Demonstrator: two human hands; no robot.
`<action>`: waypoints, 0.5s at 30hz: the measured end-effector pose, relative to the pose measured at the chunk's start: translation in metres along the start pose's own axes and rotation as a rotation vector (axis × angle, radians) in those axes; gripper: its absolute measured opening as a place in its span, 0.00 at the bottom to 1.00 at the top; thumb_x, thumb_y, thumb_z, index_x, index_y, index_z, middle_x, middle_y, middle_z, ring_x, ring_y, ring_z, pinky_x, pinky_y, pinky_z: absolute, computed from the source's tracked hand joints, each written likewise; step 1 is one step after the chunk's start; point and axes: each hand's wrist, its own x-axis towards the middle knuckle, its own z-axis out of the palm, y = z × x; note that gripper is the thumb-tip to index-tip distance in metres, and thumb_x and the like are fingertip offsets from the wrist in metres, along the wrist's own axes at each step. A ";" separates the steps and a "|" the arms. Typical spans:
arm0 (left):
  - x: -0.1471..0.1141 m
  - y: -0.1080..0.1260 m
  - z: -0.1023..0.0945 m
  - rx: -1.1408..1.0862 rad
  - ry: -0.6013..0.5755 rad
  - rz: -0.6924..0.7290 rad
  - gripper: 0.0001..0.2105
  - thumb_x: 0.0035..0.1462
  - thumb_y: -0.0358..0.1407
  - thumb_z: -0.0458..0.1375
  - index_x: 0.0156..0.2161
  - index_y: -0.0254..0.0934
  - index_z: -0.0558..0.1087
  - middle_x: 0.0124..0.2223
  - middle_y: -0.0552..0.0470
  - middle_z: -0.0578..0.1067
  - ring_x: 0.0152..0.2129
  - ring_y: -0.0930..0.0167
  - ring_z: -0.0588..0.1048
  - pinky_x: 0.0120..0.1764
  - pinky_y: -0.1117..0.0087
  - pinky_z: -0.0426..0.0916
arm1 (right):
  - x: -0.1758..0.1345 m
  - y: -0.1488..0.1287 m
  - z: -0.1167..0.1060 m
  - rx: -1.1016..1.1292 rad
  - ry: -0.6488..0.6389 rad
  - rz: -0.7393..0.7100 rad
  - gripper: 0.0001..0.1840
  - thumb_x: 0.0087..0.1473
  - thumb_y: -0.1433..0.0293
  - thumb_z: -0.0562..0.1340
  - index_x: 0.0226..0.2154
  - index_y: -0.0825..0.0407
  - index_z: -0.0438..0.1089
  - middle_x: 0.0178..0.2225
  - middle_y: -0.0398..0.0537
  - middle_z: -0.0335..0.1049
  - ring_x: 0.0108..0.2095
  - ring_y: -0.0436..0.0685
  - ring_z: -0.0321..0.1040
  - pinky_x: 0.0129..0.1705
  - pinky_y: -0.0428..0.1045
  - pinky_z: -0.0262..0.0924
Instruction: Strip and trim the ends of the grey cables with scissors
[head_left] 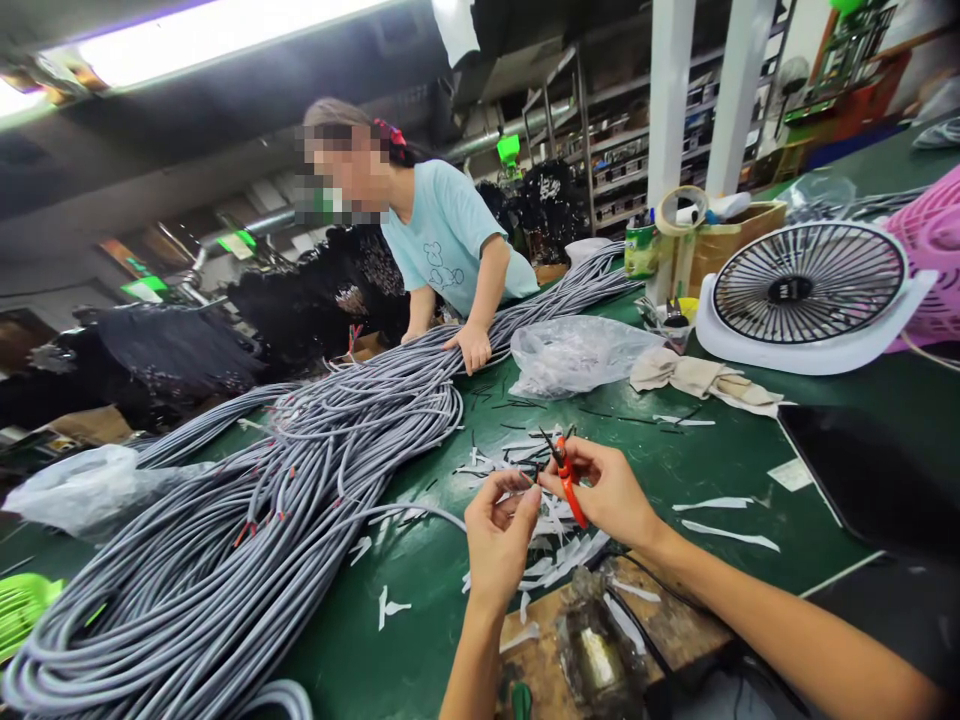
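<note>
Matt green worktop (750, 450) strewn with white paper-like strips (720, 505). Smooth grey plastic-sheathed cables (247, 520) at nine o'clock. Small cutters (566, 475) with glossy orange plastic handles. Crinkled clear plastic bag (574, 352) and rumpled beige cloth (701, 378) at one o'clock.

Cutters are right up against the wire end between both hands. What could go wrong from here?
1. The right hand works the orange cutters very close to the left hand fingertips pinching the grey wire; a slip might nick a finger.
2. White scraps litter the green table under the hands, so a cut piece could get lost among them.
3. The co-worker's hand rests on the cable pile; a tug there might jerk the wire.
</note>
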 end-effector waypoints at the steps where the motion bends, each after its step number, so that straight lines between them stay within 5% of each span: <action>1: 0.000 0.000 0.000 0.011 0.001 -0.005 0.10 0.46 0.37 0.60 0.32 0.34 0.66 0.26 0.57 0.65 0.13 0.84 0.58 0.16 0.82 0.52 | 0.000 0.000 0.000 -0.013 0.000 -0.011 0.09 0.41 0.67 0.63 0.22 0.55 0.62 0.20 0.40 0.62 0.23 0.48 0.59 0.27 0.43 0.56; 15: 0.002 0.001 -0.003 0.011 -0.002 -0.035 0.10 0.45 0.37 0.60 0.29 0.33 0.65 0.17 0.61 0.61 0.12 0.83 0.57 0.15 0.82 0.51 | 0.000 -0.002 -0.002 -0.060 -0.040 -0.037 0.07 0.43 0.69 0.61 0.22 0.55 0.62 0.22 0.42 0.63 0.24 0.49 0.60 0.28 0.44 0.56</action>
